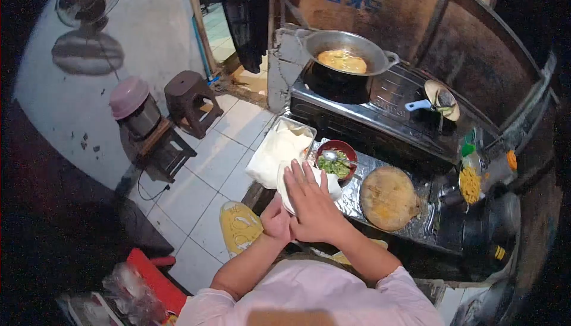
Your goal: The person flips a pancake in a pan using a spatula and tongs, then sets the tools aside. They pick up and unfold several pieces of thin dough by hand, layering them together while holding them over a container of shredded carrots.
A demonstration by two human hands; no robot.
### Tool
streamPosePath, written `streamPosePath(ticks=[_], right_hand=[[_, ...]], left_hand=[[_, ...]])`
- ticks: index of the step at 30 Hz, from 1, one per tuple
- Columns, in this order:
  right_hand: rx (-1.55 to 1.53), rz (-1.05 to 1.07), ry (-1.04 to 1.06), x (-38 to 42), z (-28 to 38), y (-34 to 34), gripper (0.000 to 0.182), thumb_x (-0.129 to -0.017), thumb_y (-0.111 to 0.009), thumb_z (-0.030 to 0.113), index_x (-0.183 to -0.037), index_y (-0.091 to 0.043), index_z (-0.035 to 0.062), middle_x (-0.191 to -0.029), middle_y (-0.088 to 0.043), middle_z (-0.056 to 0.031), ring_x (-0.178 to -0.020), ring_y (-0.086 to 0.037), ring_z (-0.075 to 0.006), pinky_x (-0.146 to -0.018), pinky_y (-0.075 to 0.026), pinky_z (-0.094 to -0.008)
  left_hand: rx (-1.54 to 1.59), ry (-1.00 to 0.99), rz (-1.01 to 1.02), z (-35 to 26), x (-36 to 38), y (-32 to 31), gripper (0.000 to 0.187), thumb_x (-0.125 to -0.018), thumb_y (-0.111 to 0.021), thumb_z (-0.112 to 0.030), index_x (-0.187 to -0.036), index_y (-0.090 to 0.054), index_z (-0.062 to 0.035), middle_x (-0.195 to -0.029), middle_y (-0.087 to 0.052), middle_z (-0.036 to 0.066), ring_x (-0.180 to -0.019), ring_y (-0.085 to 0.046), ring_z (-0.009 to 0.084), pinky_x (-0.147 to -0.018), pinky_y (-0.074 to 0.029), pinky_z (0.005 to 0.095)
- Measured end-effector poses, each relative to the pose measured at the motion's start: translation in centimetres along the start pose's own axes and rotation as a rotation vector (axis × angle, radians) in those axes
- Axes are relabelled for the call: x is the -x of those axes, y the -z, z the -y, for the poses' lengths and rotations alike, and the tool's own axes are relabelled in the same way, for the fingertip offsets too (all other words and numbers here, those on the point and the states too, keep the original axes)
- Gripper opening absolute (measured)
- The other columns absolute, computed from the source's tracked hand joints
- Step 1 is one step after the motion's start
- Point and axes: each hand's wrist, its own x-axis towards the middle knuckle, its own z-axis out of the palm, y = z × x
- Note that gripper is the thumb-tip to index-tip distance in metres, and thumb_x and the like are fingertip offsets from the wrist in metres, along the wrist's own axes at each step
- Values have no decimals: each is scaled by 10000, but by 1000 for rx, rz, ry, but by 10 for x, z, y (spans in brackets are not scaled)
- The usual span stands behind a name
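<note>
In the head view, a thin white dough sheet (pixel 286 190) lies between my two hands. My left hand (pixel 276 219) supports it from below, its fingers mostly hidden. On top, my right hand (pixel 309 198) rests flat with its fingers stretched out and a little apart. Just beyond them, a clear tray (pixel 313 131) holds a pile of soft white sheets (pixel 278 150), which hang over its near side. A red bowl (pixel 352 149) of chopped green filling (pixel 336 167), with a metal spoon (pixel 330 155) in it, stands beside my right fingertips.
A round wooden board (pixel 389 198) lies right of the bowl. Behind, a wok (pixel 380 58) with a yellow flat food (pixel 342 61) sits on the stove (pixel 380 107). A blue-handled utensil (pixel 418 105) lies on the stove. Stools (pixel 189 85) and a pink-lidded pot (pixel 129 97) stand left.
</note>
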Motion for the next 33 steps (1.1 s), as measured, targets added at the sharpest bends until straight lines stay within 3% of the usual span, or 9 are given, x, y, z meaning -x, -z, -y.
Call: streamPosePath(ticks=[4, 5, 10, 13, 15, 19, 21, 24, 33], right_hand=[[-79, -104, 96, 9, -4, -1, 713, -799, -587, 230, -1418, -320, -2, -1467, -266, -305, -1364, -244, -490, -1068, -178, -657], [-103, -134, 122, 12, -7, -3, 654, -823, -631, 250, -1378, -392, 1, -1452, -312, -295, -1359, -274, -481, -1087, -215, -603], [-242, -187, 161, 14, -12, -8, 635, -805, -693, 202, -1346, -435, -9, -1456, -324, -283, -1362, -297, -457, -1104, -266, -509], [-301, -216, 149, 13, -12, -8, 638, -796, -707, 176, -1345, -440, -12, -1452, -336, -282, -1360, -310, -449, -1107, -278, -480], [-343, -234, 141, 13, -13, -8, 640, -792, -707, 165, -1346, -442, -13, -1449, -342, -281, -1361, -311, -446, -1108, -278, -474], [-357, -284, 126, 13, -11, -9, 630, -755, -711, 132, -1322, -481, -18, -1422, -397, -278, -1339, -378, -411, -1087, -326, -435], [-365, -286, 120, 13, -10, -10, 632, -754, -709, 130, -1324, -479, -17, -1423, -397, -277, -1341, -376, -408, -1089, -321, -437], [-342, -301, 121, 12, -10, -12, 632, -756, -704, 128, -1329, -478, -16, -1416, -408, -274, -1341, -378, -406, -1094, -314, -434], [-241, -415, 67, 18, -6, -25, 556, -761, -693, 92, -1277, -514, -16, -1347, -481, -274, -1286, -454, -400, -1094, -277, -524]], left_hand=[[177, 73, -32, -13, 0, -1, 610, -964, -390, -348, -1484, -217, -79, -1511, -303, 122, -1394, -291, 296, -1151, -203, 472], [280, 95, -34, -14, 0, 0, 588, -954, -391, -313, -1468, -246, -68, -1471, -363, 132, -1363, -344, 294, -1140, -228, 474], [429, 110, 24, -16, 0, 0, 600, -925, -411, -239, -1460, -239, -28, -1448, -385, 144, -1332, -389, 301, -1126, -272, 456], [263, 53, 59, -17, 0, 1, 619, -898, -433, -177, -1460, -230, -13, -1448, -383, 146, -1320, -406, 304, -1116, -299, 445], [202, 51, 220, -21, -2, -2, 648, -869, -452, -129, -1464, -222, -17, -1448, -380, 151, -1319, -407, 308, -1115, -307, 441], [184, 76, 155, -20, -1, -4, 600, -920, -417, -171, -1469, -220, -30, -1460, -367, 140, -1325, -402, 292, -1119, -299, 439], [282, 119, -5, -19, 0, -10, 550, -979, -354, -246, -1472, -221, -41, -1472, -358, 126, -1336, -392, 273, -1127, -284, 432], [270, 104, 31, -17, -3, -8, 537, -1010, -293, -318, -1471, -231, -50, -1472, -365, 116, -1344, -381, 259, -1133, -271, 424], [191, 68, -39, -11, -3, -13, 514, -1007, -308, -334, -1436, -296, -50, -1415, -435, 115, -1306, -424, 258, -1110, -307, 428]])
